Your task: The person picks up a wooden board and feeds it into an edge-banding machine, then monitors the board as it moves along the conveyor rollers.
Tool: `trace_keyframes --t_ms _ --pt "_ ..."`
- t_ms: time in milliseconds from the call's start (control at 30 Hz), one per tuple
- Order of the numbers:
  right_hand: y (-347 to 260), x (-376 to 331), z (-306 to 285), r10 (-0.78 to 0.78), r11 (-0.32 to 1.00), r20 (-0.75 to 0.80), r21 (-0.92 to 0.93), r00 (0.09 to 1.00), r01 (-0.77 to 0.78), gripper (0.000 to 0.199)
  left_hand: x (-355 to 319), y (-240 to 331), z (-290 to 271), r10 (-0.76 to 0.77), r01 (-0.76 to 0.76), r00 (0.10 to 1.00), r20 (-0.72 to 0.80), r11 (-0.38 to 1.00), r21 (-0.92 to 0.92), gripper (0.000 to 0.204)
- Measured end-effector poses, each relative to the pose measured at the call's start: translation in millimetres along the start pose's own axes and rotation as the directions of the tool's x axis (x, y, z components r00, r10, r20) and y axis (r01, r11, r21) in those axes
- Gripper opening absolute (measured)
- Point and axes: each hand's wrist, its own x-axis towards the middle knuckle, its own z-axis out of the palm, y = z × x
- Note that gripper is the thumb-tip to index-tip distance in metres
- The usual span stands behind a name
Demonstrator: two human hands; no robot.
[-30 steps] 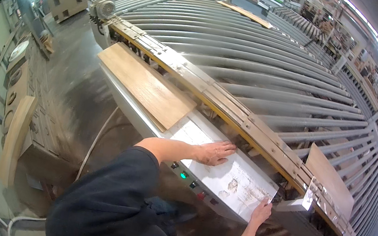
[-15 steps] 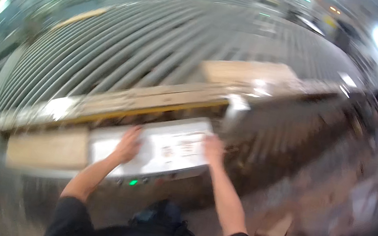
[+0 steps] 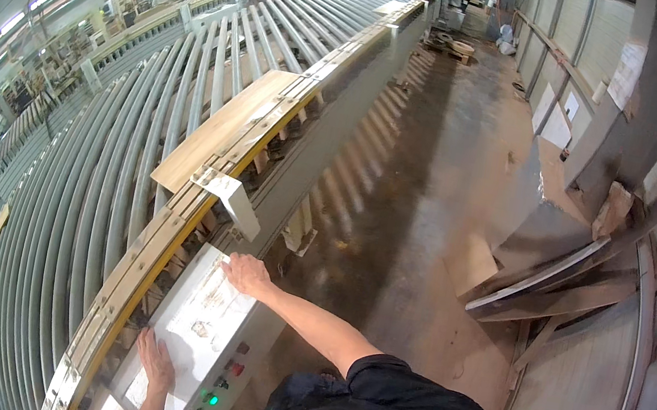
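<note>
A white control box with brown smudges on its top stands along the near side of a roller conveyor. My left hand lies on the box top near its conveyor side, fingers stretched out. At the far end of the box my right hand rests on the corner, its fingers laid over the top and slightly bent. I see nothing held in either hand. A lit green button and a red button sit on the box's side panel.
A flat wooden board lies on the rollers against the yellow-edged rail. A white bracket juts out from the rail beyond the box. Panels lean by a grey post on the right. A pallet lies far down the aisle.
My view has swung to the right, so the conveyor now runs away ahead and the aisle shows. Both hands have stayed on the control box. The earlier blur is gone.
</note>
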Motion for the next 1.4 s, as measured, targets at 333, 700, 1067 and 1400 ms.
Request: trace_keyframes --t_ms 333,700,1067,1400 --pt "-2.3 7.5 0.9 0.015 0.998 0.012 0.062 1.0 -0.016 0.044 1.0 -0.6 -0.7 -0.009 0.009 1.0 0.007 1.0 0.014 0.037" --pt "-4.5 10.2 -2.5 0.032 0.997 0.041 0.073 0.999 -0.034 0.049 0.4 0.6 -0.8 -0.023 0.022 1.0 0.019 0.999 0.036 0.037" --pt "-8.3 16.1 5.1 0.029 0.998 0.116 0.057 0.993 -0.036 0.051 -1.9 -12.9 0.2 -0.107 0.106 0.994 0.038 0.994 0.038 0.039" --pt "42.5 27.0 16.9 0.064 0.993 0.071 -0.107 0.995 -0.056 0.051 17.3 0.0 10.2 -0.088 0.088 0.995 0.053 0.996 0.012 0.043"
